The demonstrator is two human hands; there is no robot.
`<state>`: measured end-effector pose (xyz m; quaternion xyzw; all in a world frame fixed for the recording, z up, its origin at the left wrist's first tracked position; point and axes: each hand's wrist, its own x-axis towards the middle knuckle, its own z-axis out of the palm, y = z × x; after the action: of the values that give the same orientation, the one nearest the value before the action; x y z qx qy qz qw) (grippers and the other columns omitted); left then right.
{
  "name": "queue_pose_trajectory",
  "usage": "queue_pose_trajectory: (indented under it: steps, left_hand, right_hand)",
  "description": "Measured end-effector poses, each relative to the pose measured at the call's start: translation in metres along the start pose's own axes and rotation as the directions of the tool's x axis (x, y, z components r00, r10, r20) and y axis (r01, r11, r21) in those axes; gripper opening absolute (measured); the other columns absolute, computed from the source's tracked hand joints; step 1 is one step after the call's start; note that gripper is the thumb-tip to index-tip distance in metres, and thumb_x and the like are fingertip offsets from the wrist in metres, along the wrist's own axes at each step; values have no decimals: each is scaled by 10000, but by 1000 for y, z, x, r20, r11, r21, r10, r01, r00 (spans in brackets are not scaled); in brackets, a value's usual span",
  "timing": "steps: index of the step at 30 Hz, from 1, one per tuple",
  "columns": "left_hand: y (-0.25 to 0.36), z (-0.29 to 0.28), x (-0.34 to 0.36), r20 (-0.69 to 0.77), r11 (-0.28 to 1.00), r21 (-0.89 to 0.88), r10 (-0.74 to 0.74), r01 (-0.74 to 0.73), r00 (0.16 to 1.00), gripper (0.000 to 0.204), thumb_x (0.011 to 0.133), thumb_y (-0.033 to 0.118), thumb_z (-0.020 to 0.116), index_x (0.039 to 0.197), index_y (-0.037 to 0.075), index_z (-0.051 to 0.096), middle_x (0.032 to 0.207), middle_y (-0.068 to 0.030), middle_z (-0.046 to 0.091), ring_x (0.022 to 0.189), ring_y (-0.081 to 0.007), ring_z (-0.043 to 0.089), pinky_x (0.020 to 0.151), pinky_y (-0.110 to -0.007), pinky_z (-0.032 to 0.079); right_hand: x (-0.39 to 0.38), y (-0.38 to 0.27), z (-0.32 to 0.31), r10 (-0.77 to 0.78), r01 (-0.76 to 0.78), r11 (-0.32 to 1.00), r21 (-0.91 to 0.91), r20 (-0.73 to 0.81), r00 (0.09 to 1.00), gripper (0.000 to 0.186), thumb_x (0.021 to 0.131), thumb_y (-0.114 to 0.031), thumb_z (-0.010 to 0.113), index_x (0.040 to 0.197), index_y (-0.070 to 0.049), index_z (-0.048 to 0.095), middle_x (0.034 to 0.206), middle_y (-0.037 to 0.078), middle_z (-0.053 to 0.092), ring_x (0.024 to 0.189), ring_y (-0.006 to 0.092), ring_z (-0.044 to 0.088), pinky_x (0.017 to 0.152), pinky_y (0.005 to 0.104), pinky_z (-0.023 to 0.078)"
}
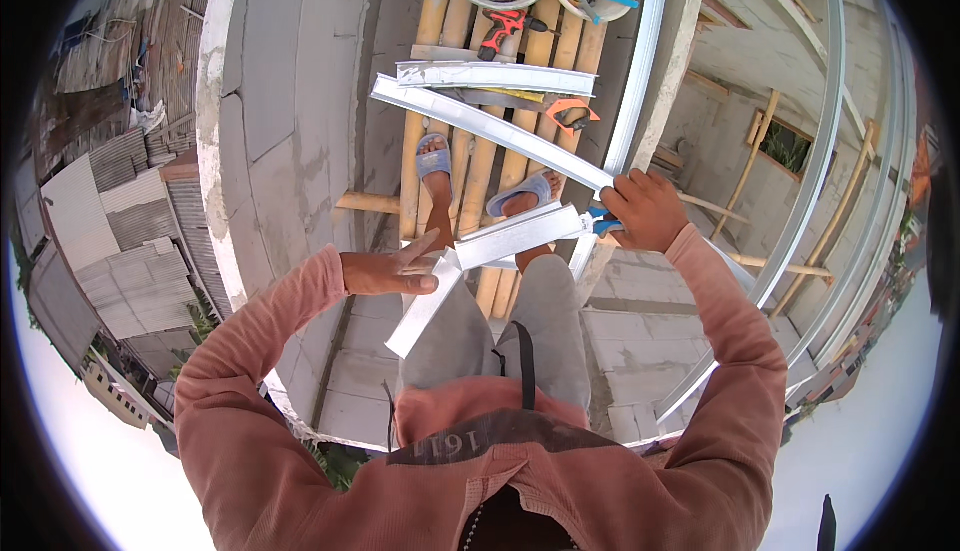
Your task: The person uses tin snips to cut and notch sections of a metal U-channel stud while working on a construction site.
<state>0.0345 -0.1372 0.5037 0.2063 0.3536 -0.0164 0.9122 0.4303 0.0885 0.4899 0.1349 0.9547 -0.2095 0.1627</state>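
A silvery metal channel (515,236), bent at an angle, lies across my lap, with its short folded end (425,306) pointing toward me. My left hand (390,269) is beside the bend, fingers apart, its thumb and fingertips over the short end. On the right, my right hand (645,211) is closed around blue-handled snips (603,221), largely hidden by the fingers and the channel. Just beyond that hand, a longer metal channel (490,129) slants away to the left. Another short channel (495,77) lies behind it.
Under my sandalled feet is a bamboo platform (480,186). A handsaw with an orange handle (571,114) and a red-black cordless drill (503,33) lie on it. Two buckets (594,13) stand at the far end. Block walls (295,151) and long metal studs (640,51) flank the platform.
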Motion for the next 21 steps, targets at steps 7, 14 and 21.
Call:
queue_pose_trajectory:
  steps: [7, 14, 21]
  left_hand:
    - [-1, 31, 28, -264, 936, -236, 197, -261, 944, 758, 938, 586, 696, 1408, 43, 454, 1052, -108, 596, 953, -220, 653, 939, -396, 518]
    - [32, 24, 93, -765, 441, -626, -185, -643, 617, 575, 879, 588, 741, 1129, 107, 550, 861, -58, 608, 732, -171, 650, 668, -327, 576]
    - [9, 1, 2, -415, 982, -170, 0, -77, 910, 963, 849, 570, 755, 1458, -11, 286, 1233, -193, 566, 1071, -252, 591, 913, -358, 492]
  right_hand:
    - [0, 8, -28, 109, -111, 993, -33, -42, 993, 480, 656, -284, 849, 1031, -150, 581, 926, 39, 566, 847, 255, 619, 709, 423, 527]
    - [40, -118, 33, 611, -585, 746, 316, 22, 791, 473, 776, -360, 808, 1079, -67, 595, 852, 129, 660, 713, 369, 709, 641, 487, 589]
    - [-19, -101, 34, 443, -386, 876, 290, -164, 882, 420, 673, -288, 820, 961, -107, 574, 846, 72, 564, 758, 290, 645, 641, 420, 557]
